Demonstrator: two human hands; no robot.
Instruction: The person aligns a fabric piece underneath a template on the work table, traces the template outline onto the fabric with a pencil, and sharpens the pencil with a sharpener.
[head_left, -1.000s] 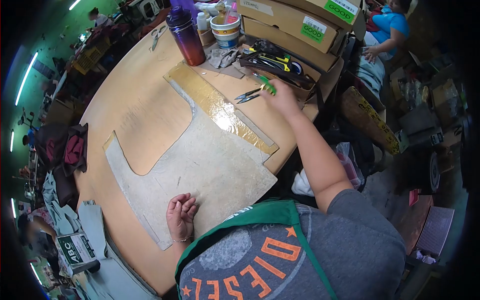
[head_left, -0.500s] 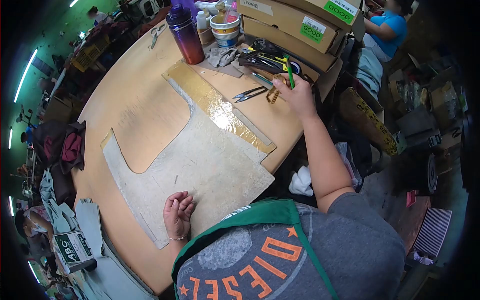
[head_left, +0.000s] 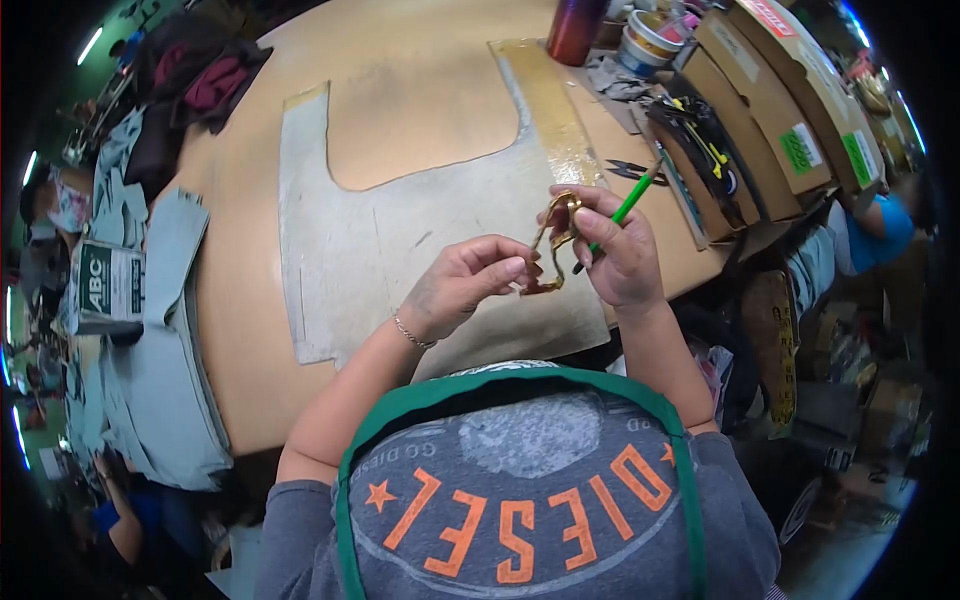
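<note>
My right hand (head_left: 622, 250) is closed around a green pencil (head_left: 632, 205), which slants up between the fingers. The same hand grips one end of a glossy gold-brown openwork piece (head_left: 557, 283); its exact kind is unclear. At the other side of this piece, my left hand (head_left: 468, 280) is closed, thumb and fingers at its edge. Both hands are above a large grey U-shaped pattern board (head_left: 400, 215) lying on the table, with shiny tan tape (head_left: 565, 150) along its right arm. Small black thread snips (head_left: 628, 170) lie beyond my right hand.
Cardboard boxes (head_left: 755, 95) and a holder of tools (head_left: 700, 150) stand on the right of the table (head_left: 240, 320). A bottle (head_left: 577, 30) and a tub (head_left: 648, 45) are at the back. Stacked grey-green pieces (head_left: 160, 350) and an ABC box (head_left: 108, 285) lie left. A person in blue (head_left: 880, 235) sits right.
My right hand has come in from the table's right side with the pencil and gold-brown piece. My left hand has risen from the board to meet it. The view has turned.
</note>
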